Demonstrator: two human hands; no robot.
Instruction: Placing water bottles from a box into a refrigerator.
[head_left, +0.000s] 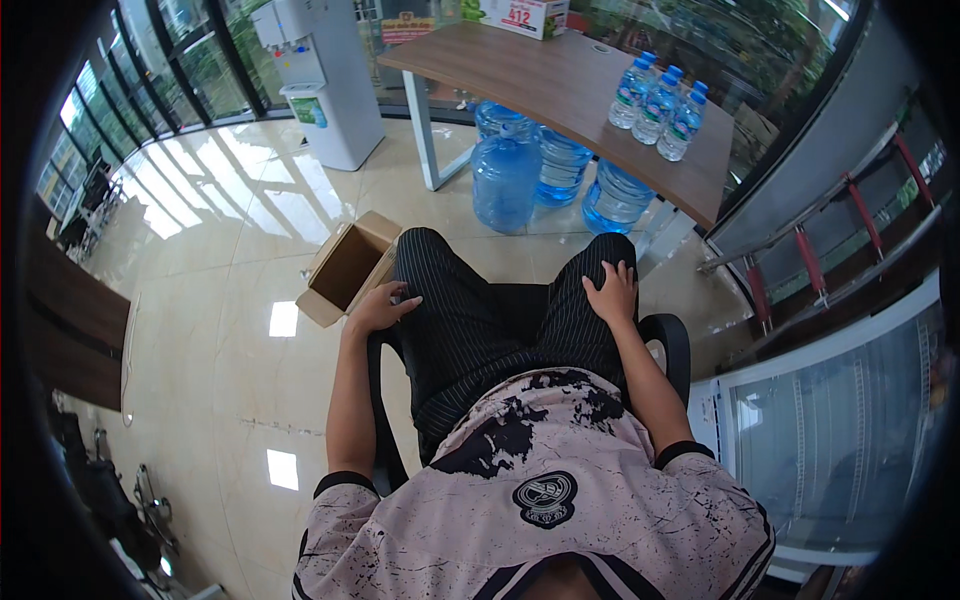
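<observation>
My left hand (384, 306) rests against the outer side of my left thigh, its thumb and fingers apart. On my right knee lies my right hand (612, 293), fingers spread over the dark striped trousers (450, 330). I see nothing held in either hand. Beside my left knee an open cardboard box (349, 268) stands on the tiled floor with its flaps out; the part of its inside that shows is bare. Ahead of my knees is a wooden-topped table (517, 82). Several small water bottles (655, 111) with blue caps stand together near its right end.
Large blue water jugs (506, 184) stand under the table. A white water dispenser (330, 112) is at the far left, and a printed carton (525, 16) sits on the table. To my right are a glass-door cabinet (832, 420) and a metal ladder (810, 262). Chair armrests (667, 345) flank me.
</observation>
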